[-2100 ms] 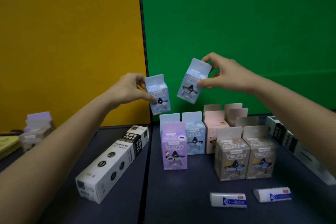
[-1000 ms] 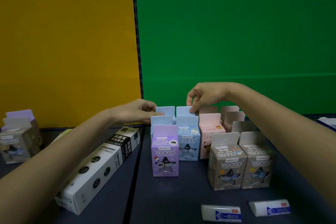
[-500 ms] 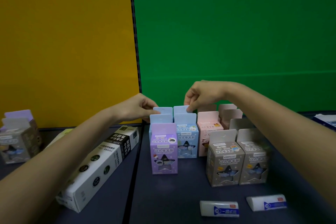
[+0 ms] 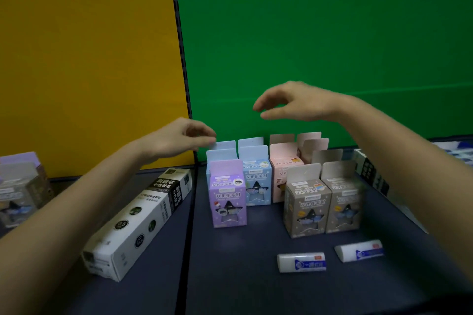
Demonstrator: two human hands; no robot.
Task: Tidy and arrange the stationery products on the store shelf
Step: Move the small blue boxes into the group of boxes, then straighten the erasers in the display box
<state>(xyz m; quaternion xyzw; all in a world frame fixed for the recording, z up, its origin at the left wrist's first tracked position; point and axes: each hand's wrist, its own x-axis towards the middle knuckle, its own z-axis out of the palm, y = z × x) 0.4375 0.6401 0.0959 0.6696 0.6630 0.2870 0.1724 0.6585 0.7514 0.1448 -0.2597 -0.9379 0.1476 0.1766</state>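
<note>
Small sharpener boxes stand in rows on the dark shelf [image 4: 256, 289]. A purple box [image 4: 227, 199] is in front, with blue boxes [image 4: 257, 181] behind it; two more blue boxes [image 4: 236, 144] stand at the very back. Pink boxes [image 4: 282, 169] and grey boxes [image 4: 307, 204] stand to the right. My left hand [image 4: 179, 138] hovers just left of the back blue boxes, fingers loosely curled, holding nothing. My right hand [image 4: 289, 102] is raised above the rows, fingers relaxed and empty.
A long black-and-white refill box [image 4: 138, 222] lies diagonally at the left. Two white erasers [image 4: 302, 262] [image 4: 359, 250] lie in front. More small boxes [image 4: 18, 189] stand at the far left, and black-and-white boxes [image 4: 371, 171] at the right. Yellow and green panels form the back wall.
Both hands set the two blue boxes down at the back of the blue rows and let go. My right hand has lifted clear; my left hand has drawn slightly back.
</note>
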